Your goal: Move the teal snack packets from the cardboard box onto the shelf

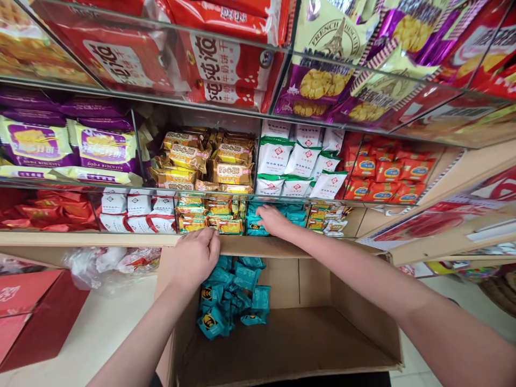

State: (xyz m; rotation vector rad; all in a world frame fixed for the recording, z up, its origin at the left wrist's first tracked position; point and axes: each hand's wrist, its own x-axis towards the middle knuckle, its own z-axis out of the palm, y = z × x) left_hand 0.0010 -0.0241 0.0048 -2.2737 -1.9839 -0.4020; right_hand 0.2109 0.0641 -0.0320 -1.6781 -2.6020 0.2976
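My left hand (195,257) is closed over the far rim of an open cardboard box (290,344) and grips it. Inside the box, at its far left, lies a heap of several teal snack packets (229,301). My right hand (271,219) reaches over the box into the lowest glass-fronted shelf compartment and rests, fingers curled, on more teal packets (296,215) stacked there. Whether it grips one I cannot see.
Glass bins above hold yellow (209,158), white-and-green (296,161) and red (387,172) snack packs, with soda biscuits (60,142) at left. Red boxes (32,317) and a plastic bag (105,266) sit on the floor to the left.
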